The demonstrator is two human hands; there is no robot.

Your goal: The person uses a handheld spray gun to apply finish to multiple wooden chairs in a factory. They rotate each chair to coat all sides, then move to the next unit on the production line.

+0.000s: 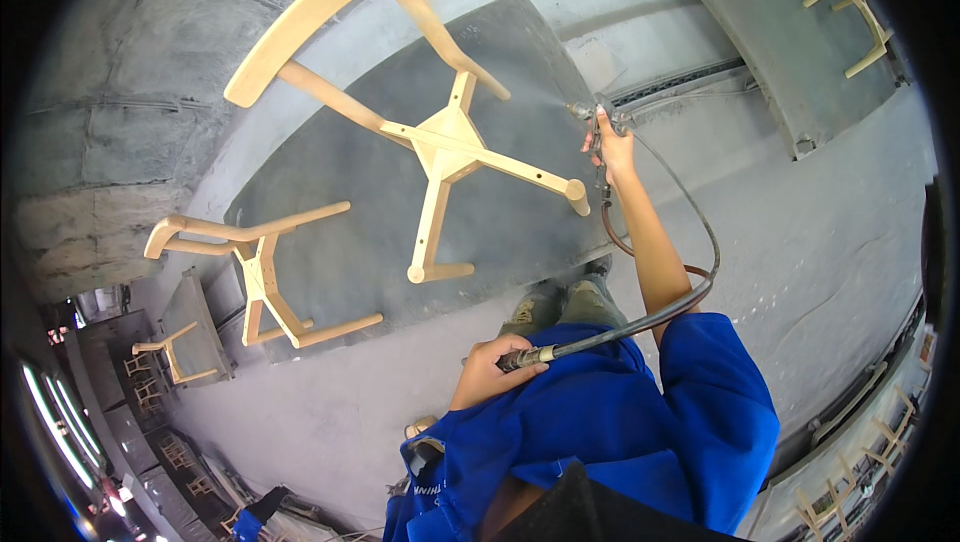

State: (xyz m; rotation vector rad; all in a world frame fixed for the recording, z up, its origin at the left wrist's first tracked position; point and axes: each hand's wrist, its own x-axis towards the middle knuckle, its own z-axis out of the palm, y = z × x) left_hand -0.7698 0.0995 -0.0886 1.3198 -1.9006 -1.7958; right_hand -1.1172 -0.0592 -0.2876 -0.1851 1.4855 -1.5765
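My right hand (613, 150) is closed around a metal spray gun (582, 112), its nozzle turned left toward a pale wooden chair frame (447, 145). Faint mist hangs in front of the nozzle. The seatless frame has a curved backrest, cross-shaped braces and legs. At my waist, my left hand (488, 372) grips the dark hose (628, 329) by its end fitting. That hose loops up past my right forearm to the gun. A smaller-looking wooden chair frame (258, 277) rests farther left. Both frames are on a large grey board (520, 32).
Another grey board (790, 52) with a wooden frame (850, 7) is at the upper right. More frames stand on a board (195, 322) at the left and along the lower right edge. A grey dusty wall (130, 72) rises at the upper left. My shoes (598, 264) touch the board's near edge.
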